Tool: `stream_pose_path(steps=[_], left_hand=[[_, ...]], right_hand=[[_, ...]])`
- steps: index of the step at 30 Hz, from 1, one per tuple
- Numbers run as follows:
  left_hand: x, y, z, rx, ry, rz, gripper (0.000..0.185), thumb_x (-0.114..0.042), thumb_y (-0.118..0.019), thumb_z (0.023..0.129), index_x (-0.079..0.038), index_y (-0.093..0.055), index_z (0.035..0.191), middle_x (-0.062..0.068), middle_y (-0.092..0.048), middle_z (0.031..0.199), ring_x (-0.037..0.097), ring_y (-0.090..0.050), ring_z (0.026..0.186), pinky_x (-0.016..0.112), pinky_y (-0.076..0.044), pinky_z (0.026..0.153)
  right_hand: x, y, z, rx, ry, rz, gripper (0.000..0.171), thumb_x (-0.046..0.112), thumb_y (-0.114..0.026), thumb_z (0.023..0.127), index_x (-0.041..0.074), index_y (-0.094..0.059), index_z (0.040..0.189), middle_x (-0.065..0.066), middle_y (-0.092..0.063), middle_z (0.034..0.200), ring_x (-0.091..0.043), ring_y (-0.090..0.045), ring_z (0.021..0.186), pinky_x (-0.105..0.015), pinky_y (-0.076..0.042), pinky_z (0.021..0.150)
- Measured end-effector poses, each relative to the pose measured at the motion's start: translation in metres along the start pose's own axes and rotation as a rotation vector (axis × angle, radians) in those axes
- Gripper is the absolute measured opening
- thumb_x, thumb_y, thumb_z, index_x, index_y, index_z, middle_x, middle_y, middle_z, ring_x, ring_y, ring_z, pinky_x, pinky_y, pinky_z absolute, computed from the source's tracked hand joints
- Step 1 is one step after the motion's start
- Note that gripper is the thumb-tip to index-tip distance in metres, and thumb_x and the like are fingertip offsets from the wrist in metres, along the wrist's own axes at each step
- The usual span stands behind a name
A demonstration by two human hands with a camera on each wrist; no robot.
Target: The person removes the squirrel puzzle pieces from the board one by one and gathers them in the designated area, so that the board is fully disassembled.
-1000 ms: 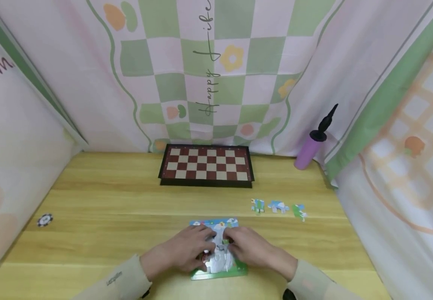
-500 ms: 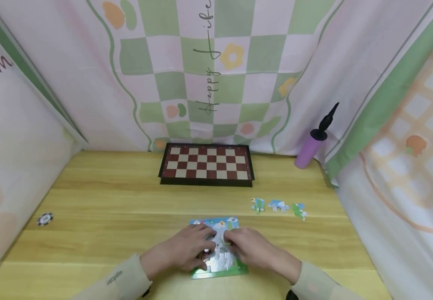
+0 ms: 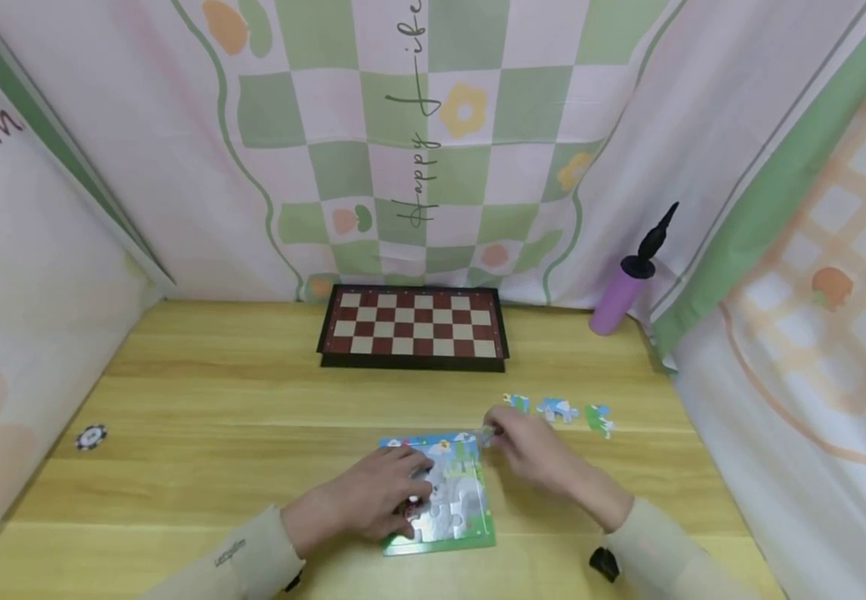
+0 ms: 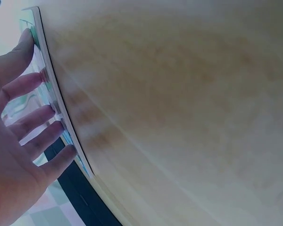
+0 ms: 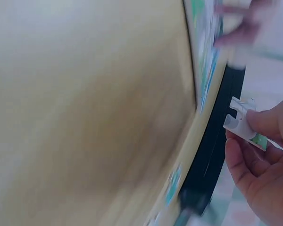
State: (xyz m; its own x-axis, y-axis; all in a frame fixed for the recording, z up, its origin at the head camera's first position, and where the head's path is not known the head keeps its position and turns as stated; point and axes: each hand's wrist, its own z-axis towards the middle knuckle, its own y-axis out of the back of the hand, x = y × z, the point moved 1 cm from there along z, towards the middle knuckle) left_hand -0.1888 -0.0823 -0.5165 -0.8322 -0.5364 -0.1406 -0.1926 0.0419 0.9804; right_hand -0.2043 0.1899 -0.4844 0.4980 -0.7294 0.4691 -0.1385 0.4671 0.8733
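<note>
A green-framed jigsaw puzzle (image 3: 466,510) lies near the table's front edge. My left hand (image 3: 402,492) rests flat on its left half with straight fingers (image 4: 35,117) spread along the frame's edge (image 4: 61,117). My right hand (image 3: 498,430) hovers off the puzzle's far right corner and pinches a small puzzle piece (image 5: 243,123) between thumb and fingers. Three loose pieces (image 3: 556,409) lie in a row on the table just beyond the right hand.
A folded red-and-cream chessboard (image 3: 412,327) sits at the back centre. A purple hand pump (image 3: 623,292) leans at the back right. A poker chip (image 3: 91,437) lies far left. Patterned cloth walls (image 3: 433,150) close in the wooden table (image 3: 237,417) on three sides.
My right hand has lifted off the puzzle and moved right and away, carrying a piece. The left hand stays on the puzzle.
</note>
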Motion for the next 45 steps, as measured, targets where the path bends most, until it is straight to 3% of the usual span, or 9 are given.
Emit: stream_pose_path(steps=[3, 7, 13, 18, 32, 45], left_hand=[[-0.001, 0.0, 0.0, -0.003, -0.001, 0.006, 0.034, -0.061, -0.07, 0.089, -0.036, -0.066, 0.113, 0.003, -0.052, 0.156, 0.028, -0.051, 0.145, 0.052, -0.046, 0.12], [-0.001, 0.0, 0.0, -0.016, -0.001, 0.016, 0.034, -0.061, -0.071, 0.088, -0.036, -0.066, 0.11, 0.002, -0.053, 0.156, 0.027, -0.052, 0.144, 0.051, -0.046, 0.121], [0.0, -0.002, 0.001, -0.02, 0.003, 0.018, 0.037, -0.061, -0.071, 0.088, -0.036, -0.066, 0.115, 0.002, -0.053, 0.156, 0.027, -0.051, 0.145, 0.051, -0.044, 0.122], [0.001, -0.001, 0.002, -0.014, 0.003, 0.015, 0.037, -0.061, -0.071, 0.088, -0.036, -0.066, 0.115, 0.002, -0.052, 0.156, 0.026, -0.051, 0.145, 0.051, -0.044, 0.122], [0.0, -0.001, 0.001, -0.002, 0.013, -0.008, 0.035, -0.06, -0.07, 0.089, -0.036, -0.066, 0.115, 0.002, -0.052, 0.157, 0.027, -0.051, 0.145, 0.052, -0.045, 0.121], [0.001, -0.003, 0.0, -0.016, 0.011, -0.019, 0.038, -0.06, -0.071, 0.089, -0.036, -0.066, 0.118, 0.003, -0.051, 0.158, 0.028, -0.05, 0.147, 0.053, -0.043, 0.123]], right_hand=[[-0.018, 0.01, 0.001, -0.024, -0.067, -0.001, 0.013, 0.004, -0.07, 0.094, 0.007, -0.068, 0.106, -0.004, -0.072, 0.095, -0.014, -0.068, 0.088, -0.029, -0.063, 0.08], [-0.034, 0.016, -0.001, 0.037, -0.127, 0.056, 0.016, 0.006, -0.07, 0.095, 0.006, -0.07, 0.11, -0.002, -0.071, 0.095, -0.009, -0.063, 0.087, -0.025, -0.058, 0.077], [-0.041, 0.013, -0.006, 0.157, -0.144, 0.139, 0.018, 0.005, -0.068, 0.095, 0.006, -0.07, 0.113, 0.001, -0.07, 0.097, -0.007, -0.061, 0.086, -0.02, -0.056, 0.076], [-0.043, 0.008, -0.01, 0.183, -0.124, 0.094, 0.015, 0.008, -0.069, 0.095, 0.007, -0.071, 0.111, 0.002, -0.07, 0.094, -0.003, -0.059, 0.085, -0.022, -0.055, 0.076], [-0.036, -0.004, -0.019, 0.085, -0.099, -0.151, 0.022, 0.006, -0.074, 0.09, 0.006, -0.075, 0.112, 0.001, -0.069, 0.1, -0.014, -0.064, 0.096, -0.042, -0.062, 0.09], [-0.032, -0.009, -0.021, 0.033, -0.096, -0.222, 0.023, 0.006, -0.077, 0.088, 0.008, -0.077, 0.111, 0.002, -0.067, 0.098, -0.013, -0.063, 0.094, -0.038, -0.061, 0.087]])
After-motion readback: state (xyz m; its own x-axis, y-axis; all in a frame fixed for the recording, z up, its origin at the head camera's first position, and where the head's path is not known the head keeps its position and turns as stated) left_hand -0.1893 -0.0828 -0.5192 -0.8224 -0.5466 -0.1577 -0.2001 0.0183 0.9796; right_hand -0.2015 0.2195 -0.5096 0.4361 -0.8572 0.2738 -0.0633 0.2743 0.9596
